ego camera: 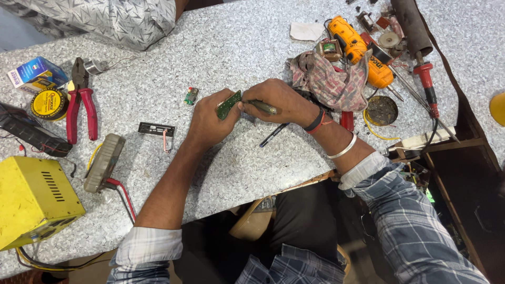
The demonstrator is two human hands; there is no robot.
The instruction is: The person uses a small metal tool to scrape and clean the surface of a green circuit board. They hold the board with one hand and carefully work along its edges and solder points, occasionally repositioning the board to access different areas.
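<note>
Speckled grey, the surface (pixel 231 47) is crowded with repair gear. At its middle the left hand (pixel 208 123) pinches a small green board (pixel 228 104) by one edge, tilted off the surface, its grip closed on it. The right hand (pixel 281 100) is wrapped shut around a thin dark tool (pixel 263 107) whose tip meets the board just beside the left fingertips.

Left of the grip lie a black strip (pixel 156 129) with a small part (pixel 191 95) near it, then red pliers (pixel 80 100), a round tin (pixel 48 103) and, nearer the person, a yellow box (pixel 31 200). Just under the right wrist lies a pen (pixel 273 134); beyond it are a rag (pixel 331 79), an orange drill (pixel 360 50) and a soldering iron (pixel 427 87).

By the look of it, the tool is working one spot on the board. The next move would seem to call for a steady pinch and a careful tip, since the board hangs unsupported.
</note>
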